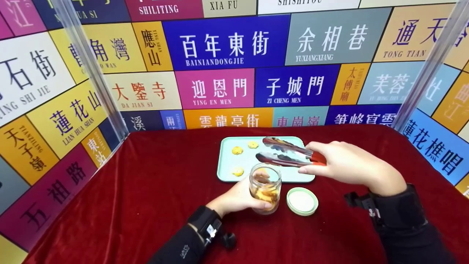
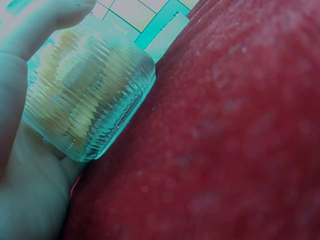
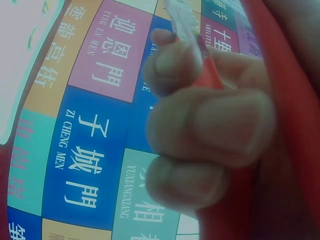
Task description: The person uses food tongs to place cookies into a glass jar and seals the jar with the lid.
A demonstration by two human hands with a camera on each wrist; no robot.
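My left hand (image 1: 238, 198) grips a ribbed glass jar (image 1: 264, 194) round its side, its thumb across the front. Yellowish cookie-like pieces (image 2: 87, 90) fill part of the jar, seen through the glass in the left wrist view. In my right hand (image 1: 340, 163) is a pair of metal tongs (image 1: 291, 147) with red handles (image 3: 295, 100), held by those handles. The tongs' arms stand apart above the pale green tray (image 1: 224, 165), pointing left, and no piece shows between their tips. Three yellow cookies (image 1: 237, 150) show on the tray; the tongs and jar hide part of it.
A round pale green lid (image 1: 302, 201) lies right of the jar, white inside facing up. Dark red cloth (image 1: 146, 190) covers the table. Behind the tray rises a wall of coloured street-name panels (image 1: 227, 42), with clear upright posts (image 1: 88, 55) at its corners.
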